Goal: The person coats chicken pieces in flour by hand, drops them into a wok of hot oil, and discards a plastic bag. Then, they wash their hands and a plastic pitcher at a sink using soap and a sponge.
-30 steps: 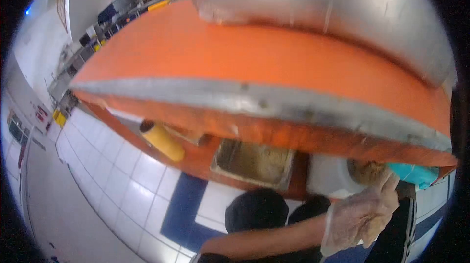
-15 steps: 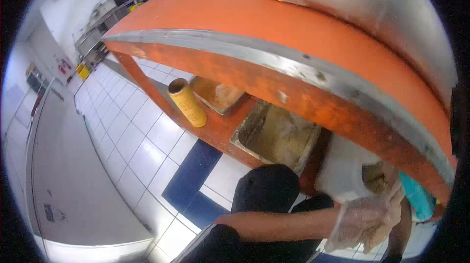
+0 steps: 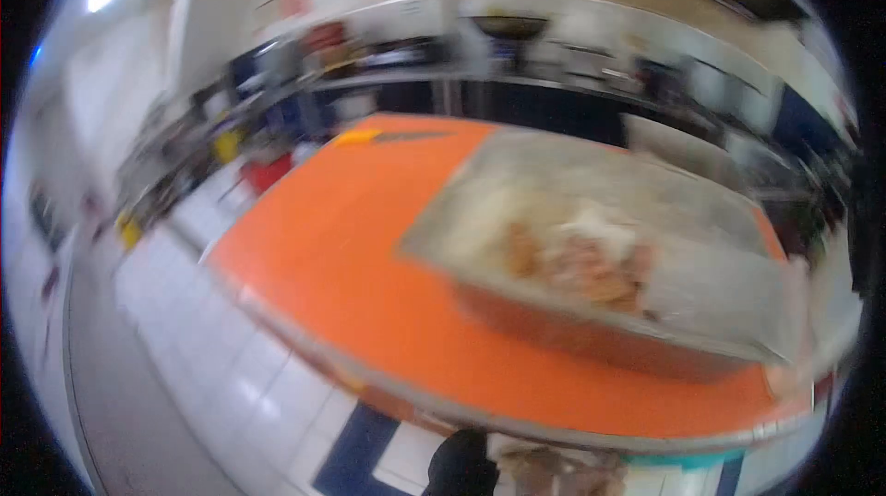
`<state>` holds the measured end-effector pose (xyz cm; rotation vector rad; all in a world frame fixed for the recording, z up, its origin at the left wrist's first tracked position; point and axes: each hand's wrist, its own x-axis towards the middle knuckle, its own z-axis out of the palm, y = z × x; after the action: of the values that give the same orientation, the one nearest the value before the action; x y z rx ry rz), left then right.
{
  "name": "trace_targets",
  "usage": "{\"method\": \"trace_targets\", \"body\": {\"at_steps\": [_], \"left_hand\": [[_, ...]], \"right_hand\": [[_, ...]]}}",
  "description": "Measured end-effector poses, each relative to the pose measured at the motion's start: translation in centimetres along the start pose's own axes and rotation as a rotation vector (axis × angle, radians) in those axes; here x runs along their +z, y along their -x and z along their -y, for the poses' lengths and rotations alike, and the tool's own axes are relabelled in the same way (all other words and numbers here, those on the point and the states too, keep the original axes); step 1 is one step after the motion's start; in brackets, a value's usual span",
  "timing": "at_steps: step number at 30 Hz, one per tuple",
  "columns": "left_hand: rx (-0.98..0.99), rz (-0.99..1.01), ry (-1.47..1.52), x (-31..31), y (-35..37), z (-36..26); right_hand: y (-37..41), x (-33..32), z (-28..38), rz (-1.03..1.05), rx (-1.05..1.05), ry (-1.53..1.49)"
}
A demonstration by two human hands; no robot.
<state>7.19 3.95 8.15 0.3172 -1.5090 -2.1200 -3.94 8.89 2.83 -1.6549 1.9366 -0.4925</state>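
A large metal tray rests on the orange table. Pinkish and brown pieces with white powder lie in it, too blurred to name. At the tray's right corner, a pale, smeared shape looks like my right hand in a clear glove; its fingers are not distinct. Below the table's front edge, beside a dark knee, a brownish, translucent shape appears to be my left hand, gloved. Motion and the frame's lower edge hide its fingers and anything in them.
A yellow-handled knife lies on the far left of the orange table. Behind stand counters with kitchen equipment. A red container is on the floor side at left. A grey panel stands at left.
My view has risen from the shelf under the table to the tabletop, and the tray's contents now show. My gloved left hand has left the white bin below.
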Motion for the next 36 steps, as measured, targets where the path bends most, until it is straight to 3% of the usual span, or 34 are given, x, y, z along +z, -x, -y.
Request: {"method": "trace_targets", "body": {"at_steps": [5,7,9,13,15,19,20,21,23,24,26,27,28,29,31,32,33,34,36], "left_hand": [[0.123,-0.025,-1.0,0.5,-0.5,0.1],[0.166,0.032,-1.196,1.3,1.2,-0.2],[0.153,0.075,-1.252,1.3,3.9,-3.0],[-0.332,0.177,-0.919,1.8,10.9,-15.2],[-0.467,0.144,-0.831,2.8,13.2,-23.2],[-0.541,-0.066,-0.912,3.1,16.9,-35.9],[-0.48,-0.079,-1.018,2.0,18.2,-35.9],[-0.421,-0.097,-1.126,0.9,19.6,-36.0],[-0.098,-0.069,-1.311,-1.3,20.6,-36.6],[0.023,-0.059,-1.369,-2.0,20.6,-37.8],[-0.165,-0.138,-0.897,-4.1,21.0,-40.4],[-0.293,-0.192,-0.665,-5.5,20.9,-41.7],[-0.407,-0.269,-0.454,-7.0,20.8,-43.0],[-0.44,-0.36,-0.447,-9.5,20.7,-44.6],[-0.406,-0.619,-0.271,-14.9,21.2,-46.9],[-0.308,-0.781,-0.099,-17.7,21.8,-47.6],[-0.189,-0.924,0.052,-20.5,22.5,-48.3],[-0.194,-0.909,0.042,-22.8,21.5,-50.6],[-0.575,-1.065,-0.222,-28.2,19.9,-57.0]], "right_hand": [[0.5,-1.1,4.7,0.055,0.067,-0.188],[2.3,-1.6,6.7,0.091,0.11,-0.261],[4.6,-3.2,8.9,0.15,0.137,-0.322],[10.4,-11.8,13.5,0.414,0.112,-0.44],[12.5,-17.7,16.6,0.587,0.06,-0.476],[14.1,-27.9,24.2,0.836,-0.027,-0.534],[13.5,-29.4,26.5,0.843,0.099,-0.694],[12.7,-30.0,28.6,0.764,0.347,-1.17],[9.8,-30.3,33.5,0.478,0.264,-1.261],[8.2,-29.8,34.9,0.414,0.029,-1.01],[4.5,-27.6,35.3,0.274,-0.263,-0.622],[2.2,-25.2,34.9,0.12,-0.279,-0.654],[0.9,-23.6,34.3,0.036,-0.09,-0.837],[-0.3,-23.3,35.4,-0.084,0.083,-1.036],[-4.2,-29.8,41.7,-0.203,0.488,-1.309],[-4.8,-31.7,42.7,-0.246,0.532,-1.214],[-5.7,-32.0,39.4,-0.241,0.5,-1.25],[-7.2,-33.2,37.3,-0.226,0.402,-1.019],[-9.6,-36.4,34.6,-0.204,0.209,-0.025]]}}
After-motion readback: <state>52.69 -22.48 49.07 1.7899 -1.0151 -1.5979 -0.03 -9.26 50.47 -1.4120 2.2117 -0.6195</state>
